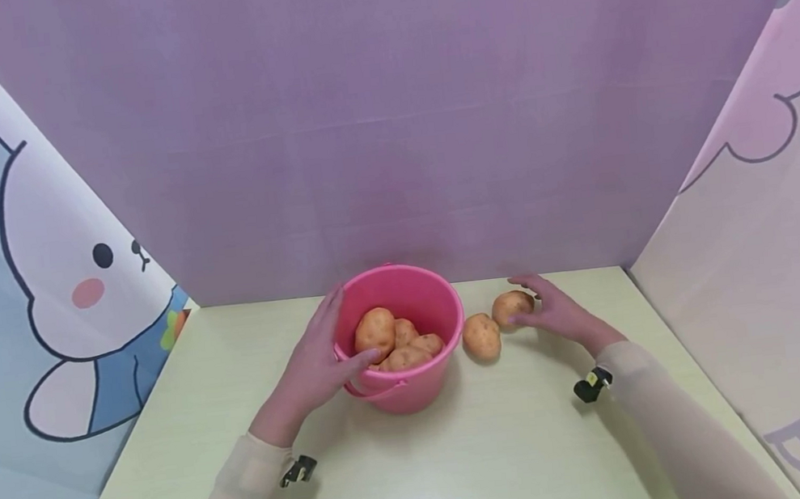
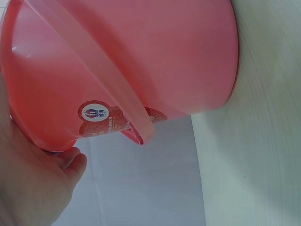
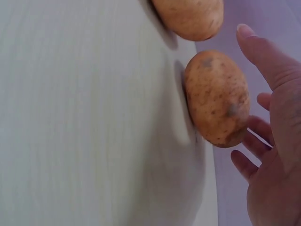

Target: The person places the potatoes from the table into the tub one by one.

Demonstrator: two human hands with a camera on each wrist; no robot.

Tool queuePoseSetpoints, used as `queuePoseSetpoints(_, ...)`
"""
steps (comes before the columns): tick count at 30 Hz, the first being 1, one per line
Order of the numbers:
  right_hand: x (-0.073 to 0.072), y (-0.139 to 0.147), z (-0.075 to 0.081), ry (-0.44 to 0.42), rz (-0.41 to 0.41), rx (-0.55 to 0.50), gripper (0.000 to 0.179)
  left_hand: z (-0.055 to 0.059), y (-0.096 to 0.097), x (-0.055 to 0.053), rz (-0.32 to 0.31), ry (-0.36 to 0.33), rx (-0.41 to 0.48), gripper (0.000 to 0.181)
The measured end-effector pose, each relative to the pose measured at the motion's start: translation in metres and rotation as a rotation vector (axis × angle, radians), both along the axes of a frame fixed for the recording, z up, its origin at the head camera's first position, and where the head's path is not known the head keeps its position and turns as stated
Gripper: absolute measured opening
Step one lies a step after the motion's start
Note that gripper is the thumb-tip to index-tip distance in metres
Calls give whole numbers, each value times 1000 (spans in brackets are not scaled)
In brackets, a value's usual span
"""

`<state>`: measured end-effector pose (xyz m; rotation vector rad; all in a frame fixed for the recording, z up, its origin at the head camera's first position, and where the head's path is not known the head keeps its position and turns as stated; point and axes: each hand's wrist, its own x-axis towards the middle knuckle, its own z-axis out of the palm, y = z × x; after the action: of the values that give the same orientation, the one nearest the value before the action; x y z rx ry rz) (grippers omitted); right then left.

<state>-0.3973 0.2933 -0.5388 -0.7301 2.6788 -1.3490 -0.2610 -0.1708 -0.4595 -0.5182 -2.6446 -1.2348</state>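
A pink bucket [image 1: 414, 386] stands on the table with several potatoes [image 1: 376, 332] inside it. My left hand [image 1: 319, 355] holds the bucket's left rim, its thumb reaching over the front edge; the left wrist view shows the fingers [image 2: 70, 165] at the rim. To the right of the bucket lie two potatoes. The nearer potato [image 1: 482, 338] is close to the bucket wall, and the farther potato [image 1: 512, 303] sits beside my right hand [image 1: 556, 310]. In the right wrist view, the thumb [image 3: 263, 54] is apart from that potato [image 3: 217, 99], with fingers spread behind it.
The bucket's handle [image 2: 103, 70] hangs down its outside. A purple cloth wall [image 1: 386, 121] rises at the table's back edge. Printed cloths [image 1: 91, 233] flank the pale table [image 1: 431, 474] on both sides.
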Motion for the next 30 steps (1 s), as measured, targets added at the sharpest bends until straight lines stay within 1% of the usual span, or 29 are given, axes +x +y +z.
queuePoseSetpoints(5,-8,2,-6,-42,3,-9,94,0,0,0,-1,7,-3,114)
queuePoseSetpoints(10,-12,3,-8,-88,32,-20,100,1,0,1,-2,5,-1,115)
queuePoseSetpoints(16,-18,2,-9,-105,48,20,102,0,0,0,-4,1,0,115)
queuePoseSetpoints(19,-22,1,-9,-114,57,33,102,-1,-1,0,8,-2,-16,116)
queuePoseSetpoints(22,-24,0,-9,-126,61,23,99,-2,-1,0,15,-2,-27,116)
queuePoseSetpoints(30,-24,-5,-6,-124,103,-1,90,-1,0,0,6,20,-14,114)
